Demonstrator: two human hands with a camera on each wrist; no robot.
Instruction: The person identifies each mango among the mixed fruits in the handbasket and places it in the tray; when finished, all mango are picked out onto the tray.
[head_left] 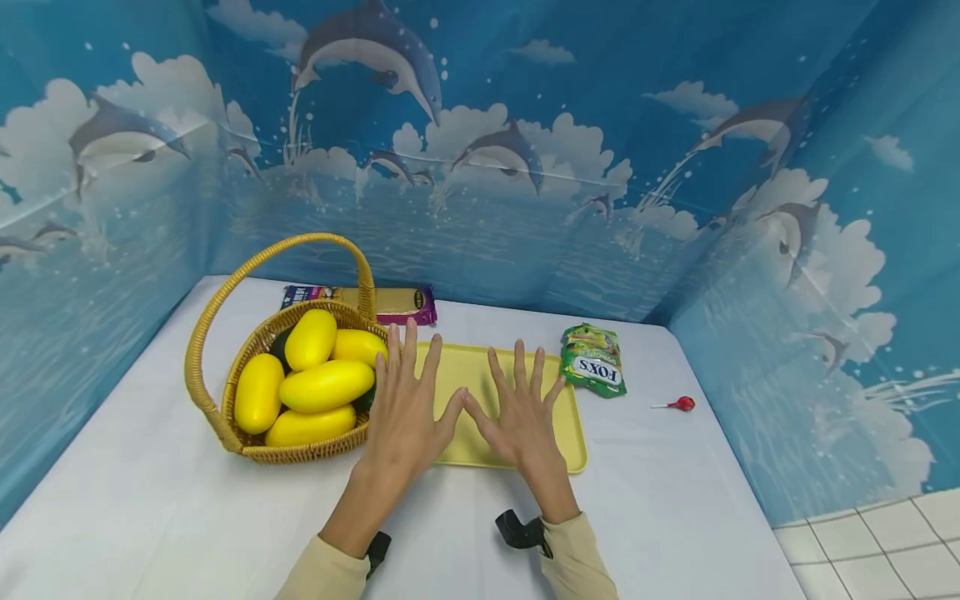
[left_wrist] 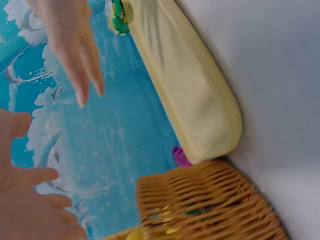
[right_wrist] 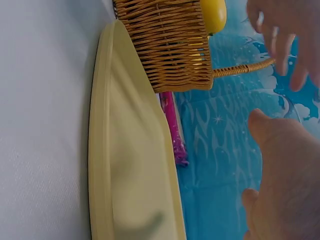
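Both hands hover over a yellow tray [head_left: 471, 450] with fingers straight and spread, holding nothing. The left hand [head_left: 408, 417] is at the tray's left end, beside the wicker basket [head_left: 300, 452]; its thumb tip meets the other thumb in the head view. Over the middle and right of the tray is the right hand [head_left: 522, 417]. Several yellow mango-like fruits [head_left: 327, 386] fill the basket, with dark green ones partly hidden beneath. In the wrist views the left hand [left_wrist: 35, 195] and right hand [right_wrist: 287, 175] stand above the tray's rim, apart from it.
A purple-ended snack packet [head_left: 405, 305] lies behind the basket, partly hidden by its tall handle [head_left: 197, 358]. A green FOX'S candy bag [head_left: 594, 360] is at the tray's back right corner. Farther right lies a red lollipop [head_left: 682, 403]. Dolphin-print curtains [head_left: 480, 217] enclose the white table [head_left: 150, 500].
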